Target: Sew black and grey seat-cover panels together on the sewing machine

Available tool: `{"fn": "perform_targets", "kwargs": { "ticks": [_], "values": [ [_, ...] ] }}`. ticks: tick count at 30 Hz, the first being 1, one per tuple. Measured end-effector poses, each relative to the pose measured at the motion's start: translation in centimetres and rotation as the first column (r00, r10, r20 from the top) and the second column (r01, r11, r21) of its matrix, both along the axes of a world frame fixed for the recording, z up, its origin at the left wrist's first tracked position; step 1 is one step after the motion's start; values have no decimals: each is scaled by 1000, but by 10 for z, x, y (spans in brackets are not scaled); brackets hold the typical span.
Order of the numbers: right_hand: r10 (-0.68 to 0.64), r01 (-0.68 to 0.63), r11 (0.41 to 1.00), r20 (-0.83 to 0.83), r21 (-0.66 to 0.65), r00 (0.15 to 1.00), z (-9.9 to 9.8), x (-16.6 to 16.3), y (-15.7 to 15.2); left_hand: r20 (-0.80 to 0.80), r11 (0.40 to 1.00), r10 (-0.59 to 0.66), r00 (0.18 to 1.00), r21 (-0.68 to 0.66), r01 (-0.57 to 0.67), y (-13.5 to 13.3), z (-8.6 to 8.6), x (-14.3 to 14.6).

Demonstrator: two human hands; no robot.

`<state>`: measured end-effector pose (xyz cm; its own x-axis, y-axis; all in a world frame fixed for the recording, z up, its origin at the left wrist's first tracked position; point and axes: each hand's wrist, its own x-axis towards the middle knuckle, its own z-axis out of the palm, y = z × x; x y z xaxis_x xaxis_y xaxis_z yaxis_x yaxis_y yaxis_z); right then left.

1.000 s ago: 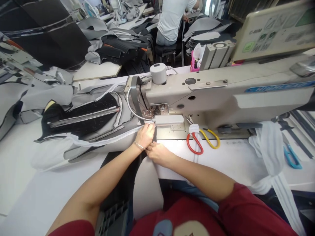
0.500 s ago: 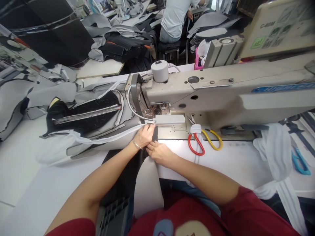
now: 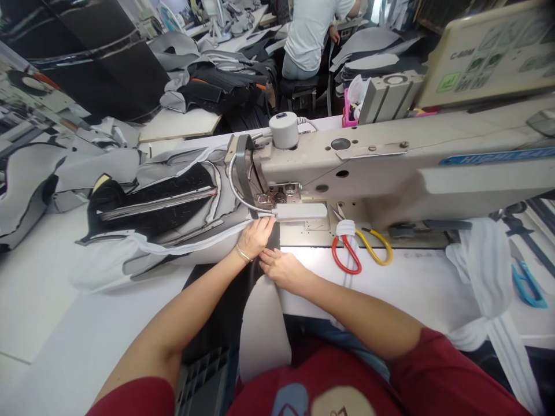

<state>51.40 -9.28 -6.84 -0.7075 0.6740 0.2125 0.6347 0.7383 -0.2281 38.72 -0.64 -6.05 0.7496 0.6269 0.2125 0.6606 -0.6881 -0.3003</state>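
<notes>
At the sewing machine [image 3: 338, 173], my left hand [image 3: 255, 238], with a bracelet at the wrist, presses its bent fingers on the dark edge of a fabric panel [image 3: 265, 329], just in front of the needle area. Beside and slightly below it, my right hand [image 3: 281, 268] pinches the same panel's edge. The panel's pale grey part hangs down toward my lap. Left of my hands lies a sewn grey and black cover [image 3: 182, 202] with a white strip [image 3: 173, 248] along its near side. The needle tip is hidden behind the white lamp [image 3: 301, 211].
Scissors [image 3: 347, 248] with red and yellow handles lie on the machine bed and table. Further right are a bundle of white webbing [image 3: 488, 271] and a blue-handled tool [image 3: 529, 283]. Behind, a person in a white shirt [image 3: 310, 34] sits among fabric stacks [image 3: 225, 81].
The view has shifted slightly. Both hands stay at nearly the same spot on the fabric, and nothing has visibly been taken up or let go.
</notes>
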Motion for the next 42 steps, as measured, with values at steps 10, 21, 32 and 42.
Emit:
{"fn": "perform_targets", "kwargs": {
  "ticks": [10, 21, 32, 42],
  "values": [
    [-11, 11, 1000, 4, 9, 1000, 2, 0, 0, -22, 958, 103, 994, -269, -105, 1, 25, 16],
    [1, 6, 992, 54, -124, 999, 15, 3, 0, -125, 837, 320, 939, -428, -342, -30, 30, 38],
    [-74, 71, 996, -63, -45, 995, -4, 8, 17, -86, 829, 343, 935, -441, -345, -10, 24, 41],
    [-66, 66, 998, -94, 6, 993, -12, 7, 18, -8, 857, 324, 946, -421, -297, -10, 13, 35]
  ]
}}
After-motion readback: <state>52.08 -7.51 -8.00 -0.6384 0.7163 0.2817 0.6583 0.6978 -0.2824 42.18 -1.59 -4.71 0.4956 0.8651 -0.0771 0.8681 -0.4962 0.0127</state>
